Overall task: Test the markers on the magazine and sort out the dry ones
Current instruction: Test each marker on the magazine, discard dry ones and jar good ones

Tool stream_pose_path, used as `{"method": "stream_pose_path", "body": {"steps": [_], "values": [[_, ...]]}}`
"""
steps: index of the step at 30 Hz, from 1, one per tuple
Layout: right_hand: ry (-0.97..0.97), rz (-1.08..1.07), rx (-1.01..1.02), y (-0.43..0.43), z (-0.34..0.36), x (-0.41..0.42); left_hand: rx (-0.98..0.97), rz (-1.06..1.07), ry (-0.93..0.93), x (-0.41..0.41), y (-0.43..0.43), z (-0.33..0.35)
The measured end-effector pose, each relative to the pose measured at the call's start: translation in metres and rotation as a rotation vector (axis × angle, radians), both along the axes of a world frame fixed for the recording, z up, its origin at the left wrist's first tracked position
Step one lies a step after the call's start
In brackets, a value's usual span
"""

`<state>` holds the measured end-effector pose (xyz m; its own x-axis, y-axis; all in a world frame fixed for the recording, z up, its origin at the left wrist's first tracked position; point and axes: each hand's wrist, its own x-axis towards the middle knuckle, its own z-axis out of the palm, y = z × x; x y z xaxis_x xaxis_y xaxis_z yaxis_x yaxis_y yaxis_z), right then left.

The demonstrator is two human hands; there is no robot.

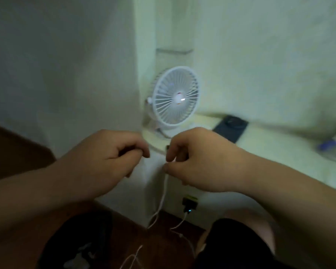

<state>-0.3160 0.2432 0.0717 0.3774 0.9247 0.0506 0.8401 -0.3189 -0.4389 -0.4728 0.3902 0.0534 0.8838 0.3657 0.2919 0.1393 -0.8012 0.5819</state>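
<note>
Both my hands are raised side by side in front of a white desk fan [175, 100]. My right hand [200, 160] has its fingers curled, and a small dark tip, seemingly a marker [168, 147], sticks up above the index finger. My left hand [105, 158] is curled too, thumb pressed to the index finger; I see nothing in it. The two hands are a short gap apart. No magazine is in view. The picture is dim and blurred.
The fan stands on a pale ledge [260, 152] beside a dark phone [231, 127]. A white cable [163, 195] hangs from under my right thumb down to the brown floor [163, 239]. A lit charger [188, 206] sits in a wall socket. My knees are at the bottom.
</note>
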Motion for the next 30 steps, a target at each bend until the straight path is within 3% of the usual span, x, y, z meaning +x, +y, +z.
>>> {"method": "stream_pose_path", "body": {"steps": [8,13,18,22,25,30], "values": [[-0.036,-0.484,0.062,-0.190,0.036,0.116,-0.213,-0.447,-0.307,0.179,-0.163,0.031],[-0.092,-0.850,0.056,-0.319,0.027,0.181,-0.355,-0.644,-0.271,0.281,-0.282,0.022],[-0.154,-1.128,-0.011,-0.423,0.001,0.231,-0.159,-0.739,-0.087,0.361,-0.355,0.001],[-0.153,-1.206,-0.056,-0.459,-0.020,0.255,-0.059,-0.718,-0.042,0.401,-0.377,-0.008],[-0.154,-1.213,-0.037,-0.468,-0.040,0.267,-0.024,-0.708,-0.058,0.417,-0.383,-0.019],[-0.191,-1.176,-0.101,-0.467,-0.055,0.278,0.103,-0.803,-0.250,0.425,-0.380,-0.047]]}}
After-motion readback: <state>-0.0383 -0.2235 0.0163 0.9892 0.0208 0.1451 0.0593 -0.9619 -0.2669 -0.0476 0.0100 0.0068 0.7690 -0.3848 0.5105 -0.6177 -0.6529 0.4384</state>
